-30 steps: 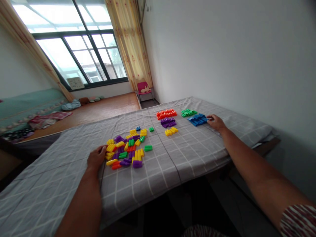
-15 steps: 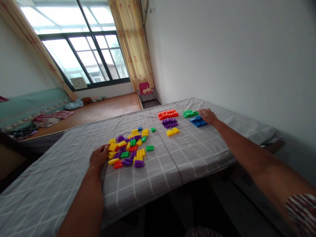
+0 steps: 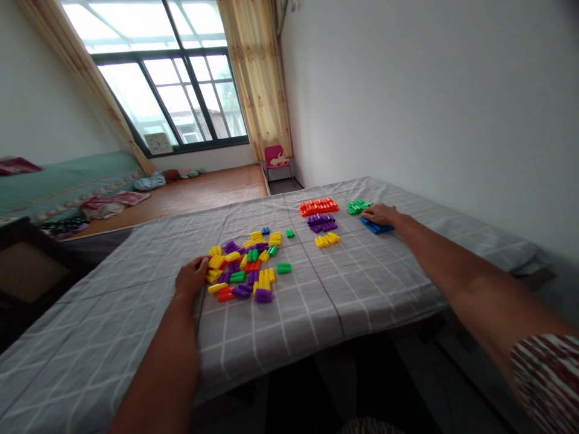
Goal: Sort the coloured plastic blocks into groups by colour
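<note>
My left hand (image 3: 192, 277) rests at the left edge of a mixed pile of yellow, purple, green and red plastic pieces (image 3: 244, 277); its fingers are bent and what they hold, if anything, is hidden. My right hand (image 3: 379, 214) lies over the blue group (image 3: 375, 226), beside the green group (image 3: 357, 207), its fingertips too small to make out. To the left of it are a red group (image 3: 319, 207), a purple group (image 3: 322, 222) and a small yellow group (image 3: 327, 240).
A grey checked cloth (image 3: 298, 319) covers the table. A small blue piece (image 3: 265, 231) and green pieces (image 3: 284, 267) lie around the pile. Behind stand a pink chair (image 3: 274, 154) and a low wooden platform (image 3: 217, 181); a white wall is at the right.
The camera view has shifted, moving the scene rightward. My right hand has moved over the blue group, covering more of it. My left hand stays beside the pile.
</note>
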The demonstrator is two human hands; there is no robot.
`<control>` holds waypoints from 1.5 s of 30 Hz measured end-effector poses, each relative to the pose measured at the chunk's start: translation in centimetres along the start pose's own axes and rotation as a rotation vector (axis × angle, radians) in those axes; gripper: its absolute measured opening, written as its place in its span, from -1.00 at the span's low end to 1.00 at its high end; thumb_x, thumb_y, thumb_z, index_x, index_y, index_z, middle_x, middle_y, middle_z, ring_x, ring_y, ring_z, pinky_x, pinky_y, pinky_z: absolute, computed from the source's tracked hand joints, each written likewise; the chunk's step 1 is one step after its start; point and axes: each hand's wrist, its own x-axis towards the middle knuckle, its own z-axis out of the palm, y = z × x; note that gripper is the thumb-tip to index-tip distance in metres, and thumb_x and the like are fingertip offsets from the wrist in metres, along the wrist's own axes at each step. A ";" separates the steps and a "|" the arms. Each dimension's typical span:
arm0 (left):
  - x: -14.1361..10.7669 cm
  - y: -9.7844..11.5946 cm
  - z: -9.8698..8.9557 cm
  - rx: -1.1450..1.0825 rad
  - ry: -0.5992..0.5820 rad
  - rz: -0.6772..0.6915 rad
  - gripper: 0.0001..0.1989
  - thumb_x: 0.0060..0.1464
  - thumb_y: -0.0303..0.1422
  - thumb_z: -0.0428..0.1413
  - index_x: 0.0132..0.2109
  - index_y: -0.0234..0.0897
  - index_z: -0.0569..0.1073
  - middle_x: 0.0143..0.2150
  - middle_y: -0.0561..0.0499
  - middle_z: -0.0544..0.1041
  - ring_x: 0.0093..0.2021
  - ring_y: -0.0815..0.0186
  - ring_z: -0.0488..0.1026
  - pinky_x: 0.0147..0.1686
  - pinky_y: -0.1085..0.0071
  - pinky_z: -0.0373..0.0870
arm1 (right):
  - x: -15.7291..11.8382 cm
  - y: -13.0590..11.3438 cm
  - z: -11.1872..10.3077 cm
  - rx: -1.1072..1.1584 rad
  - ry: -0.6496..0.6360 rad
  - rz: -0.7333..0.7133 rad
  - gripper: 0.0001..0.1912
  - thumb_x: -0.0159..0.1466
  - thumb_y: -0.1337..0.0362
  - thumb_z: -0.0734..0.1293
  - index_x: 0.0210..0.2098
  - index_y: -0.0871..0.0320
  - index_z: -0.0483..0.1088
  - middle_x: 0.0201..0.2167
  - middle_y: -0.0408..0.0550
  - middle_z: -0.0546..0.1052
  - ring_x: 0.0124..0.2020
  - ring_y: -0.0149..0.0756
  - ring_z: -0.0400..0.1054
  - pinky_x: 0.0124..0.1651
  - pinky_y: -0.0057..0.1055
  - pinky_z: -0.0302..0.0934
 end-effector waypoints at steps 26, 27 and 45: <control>-0.3 0.0 1.2 -0.147 0.030 -0.005 -0.60 0.16 -0.19 -0.07 -0.03 -0.25 0.55 -0.16 -0.07 0.62 -0.20 0.26 0.52 -0.30 0.46 0.33 | 3.0 -27.4 3.6 0.204 0.164 -0.662 -0.66 0.30 0.23 0.26 0.01 0.22 0.44 -0.04 0.09 0.54 -0.11 -0.22 0.44 0.03 -0.30 0.25; -0.3 0.0 1.2 -0.194 0.052 -0.009 -0.60 0.16 -0.21 -0.07 -0.04 -0.27 0.55 -0.16 -0.08 0.62 -0.20 0.26 0.52 -0.29 0.46 0.34 | 3.4 -29.3 4.3 0.197 0.143 -0.647 -0.65 0.29 0.24 0.27 0.03 0.21 0.43 -0.02 0.09 0.53 -0.10 -0.23 0.44 0.03 -0.31 0.25; 0.2 -0.9 1.2 -0.421 0.211 -0.056 -0.58 0.13 -0.22 -0.07 -0.06 -0.36 0.53 -0.18 -0.14 0.60 -0.28 0.27 0.55 -0.35 0.46 0.39 | 2.4 -29.4 4.4 0.680 0.275 -0.564 -0.64 0.10 0.43 0.32 -0.09 0.13 0.43 -0.08 0.00 0.49 -0.27 -0.33 0.42 -0.15 -0.35 0.37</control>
